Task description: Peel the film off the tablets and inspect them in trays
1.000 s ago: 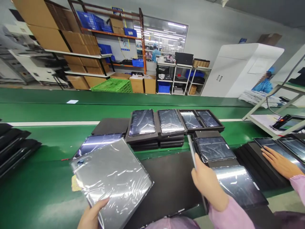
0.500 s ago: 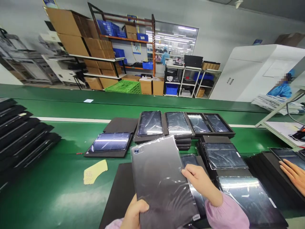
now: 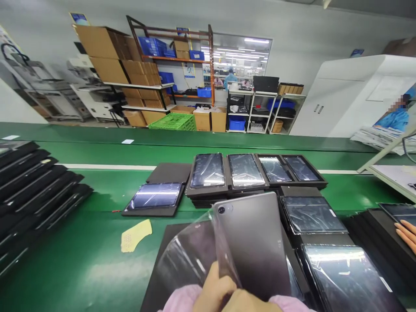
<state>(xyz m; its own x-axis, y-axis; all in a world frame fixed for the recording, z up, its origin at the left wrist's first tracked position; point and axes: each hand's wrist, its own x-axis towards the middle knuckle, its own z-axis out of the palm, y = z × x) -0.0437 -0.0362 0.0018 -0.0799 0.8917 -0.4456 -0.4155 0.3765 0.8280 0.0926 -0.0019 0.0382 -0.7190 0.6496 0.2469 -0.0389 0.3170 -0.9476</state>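
Note:
A grey-backed tablet (image 3: 256, 242) is tilted up in front of me, its back and round camera facing me. Clear plastic film (image 3: 190, 247) is peeled away from most of that back and billows out beyond its left edge. My left hand (image 3: 216, 288) is closed at the tablet's lower left edge, where the film folds. Against it, at the bottom of the view, my right hand (image 3: 250, 302) is closed by the lower end of the film; its fingertips are hidden. Beneath the tablet lies a dark foam sheet (image 3: 156, 277).
Several film-covered tablets (image 3: 316, 214) lie screen up on black foam trays behind and to the right. Stacked black trays (image 3: 35, 195) stand at left. A yellow paper piece (image 3: 136, 235) lies on the green table (image 3: 81, 264). Another person's hand (image 3: 407, 234) rests at far right.
The film, which covered the tablet's back, now hangs off to the left. My right hand has moved from the tablet's right edge down and left, beside my left hand. The tablet has shifted right.

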